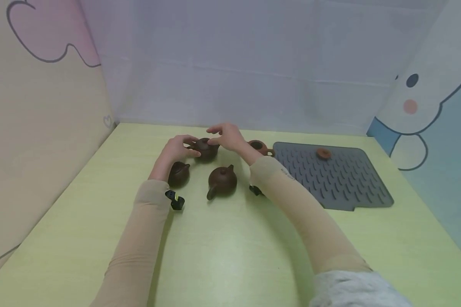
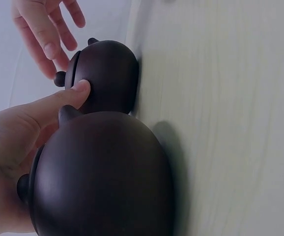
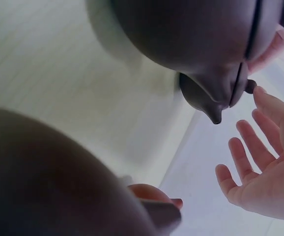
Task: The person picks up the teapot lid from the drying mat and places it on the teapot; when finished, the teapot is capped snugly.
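Observation:
At the back of the table, a dark brown lidded teapot (image 1: 206,152) stands between both hands. My left hand (image 1: 174,150) grips it at the handle side, the thumb (image 2: 82,86) lying along its body in the left wrist view. My right hand (image 1: 230,135) reaches in from the other side with spread fingers; its thumb is right at the lid knob (image 3: 250,86) in the right wrist view. A second dark teapot (image 1: 178,175) sits under the left wrist, partly hidden by it. Another brown teapot (image 1: 223,181) stands nearer, its handle facing me.
Behind the right wrist is a reddish-brown teapot (image 1: 255,146) with its top uncovered. A grey ribbed mat (image 1: 299,170) lies at the right, bearing a small reddish lid (image 1: 323,153). A pale curtain (image 1: 253,64) hangs along the table's far edge.

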Available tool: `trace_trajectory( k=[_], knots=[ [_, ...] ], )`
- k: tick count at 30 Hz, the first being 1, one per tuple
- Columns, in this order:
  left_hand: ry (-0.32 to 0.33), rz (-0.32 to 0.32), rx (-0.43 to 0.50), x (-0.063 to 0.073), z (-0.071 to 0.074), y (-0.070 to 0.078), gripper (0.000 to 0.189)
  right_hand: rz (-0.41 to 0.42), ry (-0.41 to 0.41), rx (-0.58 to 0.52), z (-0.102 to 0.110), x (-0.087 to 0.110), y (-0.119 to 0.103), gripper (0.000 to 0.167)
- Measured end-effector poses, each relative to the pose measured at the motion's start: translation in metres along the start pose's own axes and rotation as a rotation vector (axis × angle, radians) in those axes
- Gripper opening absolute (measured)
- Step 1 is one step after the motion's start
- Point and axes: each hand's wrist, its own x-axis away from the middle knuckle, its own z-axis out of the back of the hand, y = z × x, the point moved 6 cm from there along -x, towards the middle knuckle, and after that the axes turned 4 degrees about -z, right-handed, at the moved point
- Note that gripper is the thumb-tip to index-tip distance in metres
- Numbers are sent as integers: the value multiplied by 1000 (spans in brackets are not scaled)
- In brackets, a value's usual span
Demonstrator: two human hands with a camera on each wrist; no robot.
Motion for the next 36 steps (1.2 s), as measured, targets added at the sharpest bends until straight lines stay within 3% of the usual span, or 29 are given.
trace_trajectory(
  k=[8,18,24,36],
  knots=[
    [-31,-11,16,-3,1,-5,56,-24,-8,-4,12,3,-4,46],
    [-110,-25,-1,-7,12,-5,67,-59,28,-67,42,7,-3,48],
    [-105,-50,-22,-17,22,10,66,-74,67,-97,63,9,8,48],
    [-110,-163,-88,-39,28,55,65,-116,153,-225,98,32,39,50]
  ],
)
